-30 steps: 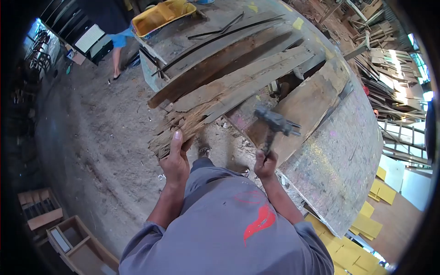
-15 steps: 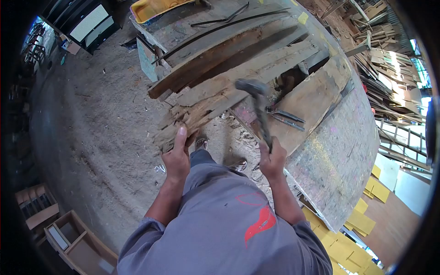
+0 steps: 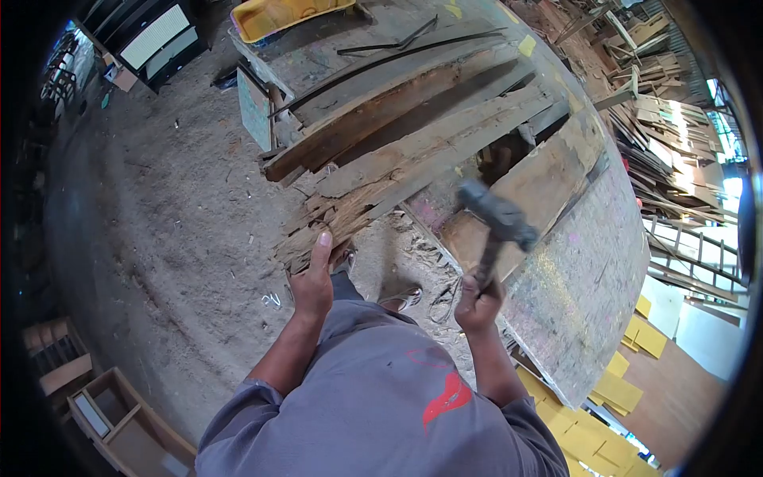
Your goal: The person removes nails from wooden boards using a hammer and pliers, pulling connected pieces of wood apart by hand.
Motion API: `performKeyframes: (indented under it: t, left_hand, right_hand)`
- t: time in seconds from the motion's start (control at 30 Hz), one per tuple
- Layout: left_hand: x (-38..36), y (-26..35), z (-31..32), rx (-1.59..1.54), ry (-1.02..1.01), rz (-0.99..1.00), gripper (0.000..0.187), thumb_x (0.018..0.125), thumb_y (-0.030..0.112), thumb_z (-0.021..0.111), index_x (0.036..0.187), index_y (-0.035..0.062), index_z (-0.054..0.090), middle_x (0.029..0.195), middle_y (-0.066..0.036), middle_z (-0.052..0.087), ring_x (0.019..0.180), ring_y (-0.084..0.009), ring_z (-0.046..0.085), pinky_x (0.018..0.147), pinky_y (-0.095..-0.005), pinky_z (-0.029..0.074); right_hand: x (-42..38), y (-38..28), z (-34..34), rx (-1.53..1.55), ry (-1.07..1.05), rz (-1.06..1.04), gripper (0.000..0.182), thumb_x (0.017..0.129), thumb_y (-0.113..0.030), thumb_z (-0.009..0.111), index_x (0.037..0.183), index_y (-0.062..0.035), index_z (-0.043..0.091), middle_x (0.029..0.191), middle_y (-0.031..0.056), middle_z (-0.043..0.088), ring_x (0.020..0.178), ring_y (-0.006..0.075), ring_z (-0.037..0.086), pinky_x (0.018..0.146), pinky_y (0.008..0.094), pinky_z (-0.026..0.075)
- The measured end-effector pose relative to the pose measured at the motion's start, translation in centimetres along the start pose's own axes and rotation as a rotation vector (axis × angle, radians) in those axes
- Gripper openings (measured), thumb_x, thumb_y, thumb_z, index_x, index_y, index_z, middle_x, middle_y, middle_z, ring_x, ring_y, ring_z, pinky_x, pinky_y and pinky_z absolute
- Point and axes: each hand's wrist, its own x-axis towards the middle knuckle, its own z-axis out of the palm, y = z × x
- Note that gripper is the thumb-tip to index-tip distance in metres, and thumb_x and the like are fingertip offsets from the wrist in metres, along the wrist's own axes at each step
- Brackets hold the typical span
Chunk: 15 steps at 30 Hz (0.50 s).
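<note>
My left hand point(image 3: 312, 280) grips the splintered near end of a long weathered plank point(image 3: 397, 171), thumb on top. The plank slopes up and right across the workbench. In my right hand point(image 3: 480, 302) is a hammer point(image 3: 499, 219), its head raised over the bench to the right of the plank and slightly blurred. A curved, rough-edged board point(image 3: 381, 107) lies beyond the plank. Another wide board point(image 3: 540, 187) rests to the right, partly behind the hammer.
The paint-stained bench top point(image 3: 588, 262) extends right. A yellow tray point(image 3: 290, 17) and thin dark metal strips point(image 3: 389, 49) are at the far side. Scrap wood point(image 3: 675, 159) is piled at the right. A wooden drawer frame point(image 3: 131, 425) stands lower left on the dusty floor.
The hammer has swung right and its head has moved away from the plank, toward the wide board. My right hand has shifted slightly down and right. My left hand still holds the plank end.
</note>
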Motion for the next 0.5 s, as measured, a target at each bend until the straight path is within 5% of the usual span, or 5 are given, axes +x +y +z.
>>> performKeyframes:
  t: [0.23, 0.37, 0.47, 0.5]
  left_hand:
    - [1.2, -0.6, -1.8, 0.156, -0.103, 0.044, 0.044, 0.104, 0.011, 0.061, 0.145, -0.0017, 0.050, 0.136, -0.015, 0.062, 0.122, -0.0241, 0.066, 0.101, -0.0402, 0.060]
    - [1.5, 0.2, -1.5, 0.171, -0.133, 0.022, 0.043, 0.104, 0.010, 0.062, 0.144, -0.0020, 0.052, 0.135, -0.014, 0.064, 0.122, -0.0243, 0.066, 0.102, -0.0398, 0.059]
    - [1.7, 0.3, -1.2, 0.150, -0.128, 0.026, 0.043, 0.103, 0.010, 0.062, 0.144, -0.0019, 0.052, 0.136, -0.014, 0.063, 0.122, -0.0246, 0.066, 0.101, -0.0406, 0.059]
    - [1.9, 0.2, -1.3, 0.138, -0.125, 0.028, 0.044, 0.103, 0.010, 0.061, 0.144, -0.0019, 0.052, 0.136, -0.015, 0.063, 0.122, -0.0247, 0.066, 0.101, -0.0409, 0.059]
  right_hand:
    - [3.3, -3.8, -3.9, -0.029, -0.135, 0.202, 0.033, 0.107, -0.035, 0.060, 0.109, -0.0031, 0.066, 0.068, 0.0118, 0.059, 0.059, 0.0218, 0.058, 0.057, 0.0385, 0.045]
    - [4.3, -3.9, -4.3, 0.020, -0.033, 0.120, 0.037, 0.108, -0.036, 0.058, 0.117, -0.0007, 0.065, 0.071, 0.0154, 0.060, 0.066, 0.0227, 0.060, 0.064, 0.0372, 0.047]
    - [6.8, -6.1, -5.0, -0.268, -0.365, 0.164, 0.041, 0.108, -0.038, 0.057, 0.120, 0.0002, 0.065, 0.073, 0.0158, 0.062, 0.070, 0.0212, 0.060, 0.067, 0.0363, 0.048]
    - [6.9, -6.2, -5.2, -0.224, -0.377, 0.199, 0.042, 0.108, -0.039, 0.057, 0.122, 0.0003, 0.065, 0.079, 0.0198, 0.067, 0.072, 0.0295, 0.066, 0.069, 0.0396, 0.050]
